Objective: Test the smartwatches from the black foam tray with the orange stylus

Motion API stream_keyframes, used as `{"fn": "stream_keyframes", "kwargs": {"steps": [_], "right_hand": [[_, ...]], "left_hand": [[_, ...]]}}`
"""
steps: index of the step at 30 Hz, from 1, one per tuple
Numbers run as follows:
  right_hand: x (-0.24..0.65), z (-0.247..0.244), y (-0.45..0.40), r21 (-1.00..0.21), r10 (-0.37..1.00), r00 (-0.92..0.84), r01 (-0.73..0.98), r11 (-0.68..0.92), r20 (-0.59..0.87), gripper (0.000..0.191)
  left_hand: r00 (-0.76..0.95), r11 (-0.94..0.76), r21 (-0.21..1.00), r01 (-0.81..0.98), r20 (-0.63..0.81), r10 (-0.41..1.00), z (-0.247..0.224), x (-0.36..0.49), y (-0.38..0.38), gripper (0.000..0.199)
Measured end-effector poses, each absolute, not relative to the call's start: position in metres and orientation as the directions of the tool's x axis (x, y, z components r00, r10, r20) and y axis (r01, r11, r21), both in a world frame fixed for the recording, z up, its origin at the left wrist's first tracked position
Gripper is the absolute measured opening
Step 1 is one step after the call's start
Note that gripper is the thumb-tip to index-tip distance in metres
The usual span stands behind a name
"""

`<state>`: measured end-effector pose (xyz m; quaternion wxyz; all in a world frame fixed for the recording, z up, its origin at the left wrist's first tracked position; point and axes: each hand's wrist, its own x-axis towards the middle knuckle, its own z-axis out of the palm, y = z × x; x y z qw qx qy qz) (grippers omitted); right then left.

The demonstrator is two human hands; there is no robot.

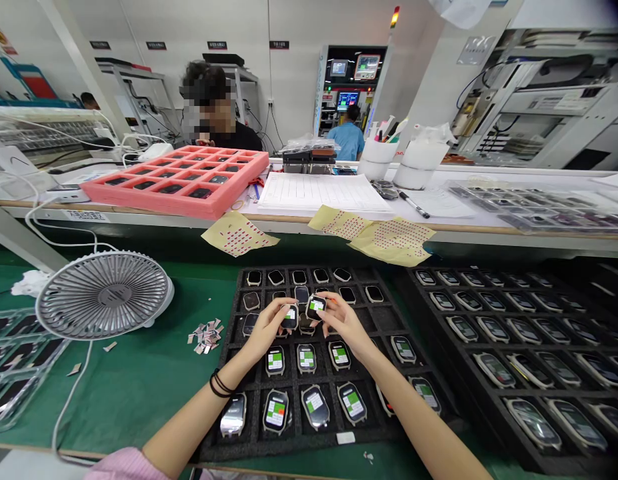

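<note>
My left hand (267,327) pinches a smartwatch body (290,317) with a green-and-white label on its face. My right hand (345,321) grips a second labelled smartwatch body (316,307) by its edges, a little farther forward. Both hands hover close together over a black foam tray (309,443). Rows of similar watch bodies sit in its pockets. The nearer ones carry labels, while the far rows show dark faces. My hands partly hide the pockets beneath them.
A second black tray (489,321) of watch bodies lies to the right. To the left stand a white desk fan (103,295) and a pile of paper scraps (206,335). Yellow sticker sheets (393,241) and a pink foam tray (153,199) lie ahead, and a person (223,127) sits beyond.
</note>
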<state>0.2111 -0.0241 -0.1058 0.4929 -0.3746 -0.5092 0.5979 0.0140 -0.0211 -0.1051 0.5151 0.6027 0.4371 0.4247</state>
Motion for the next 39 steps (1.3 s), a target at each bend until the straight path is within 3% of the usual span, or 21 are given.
{"fn": "stream_keyframes", "kwargs": {"steps": [9,20,30,39], "right_hand": [[0.211,-0.109,-0.023,-0.976,0.972,-0.224,-0.219,0.016,0.066,0.039],[0.211,-0.112,-0.021,-0.972,0.973,-0.218,-0.232,0.022,0.074,0.038],[0.211,-0.115,-0.020,-0.967,0.974,-0.213,-0.253,0.017,0.073,0.034],[0.211,-0.112,-0.022,-0.971,0.971,-0.228,-0.237,0.011,0.067,0.034]], "left_hand": [[0.314,-0.092,0.996,-0.023,0.094,0.945,-0.112,0.016,-0.020,0.046],[0.273,-0.094,0.991,0.091,0.065,0.960,-0.103,0.014,-0.023,0.035],[0.319,-0.109,0.994,-0.030,0.113,0.941,-0.113,0.017,-0.019,0.047],[0.295,-0.111,0.994,-0.006,0.108,0.949,-0.109,0.017,-0.020,0.041]]}}
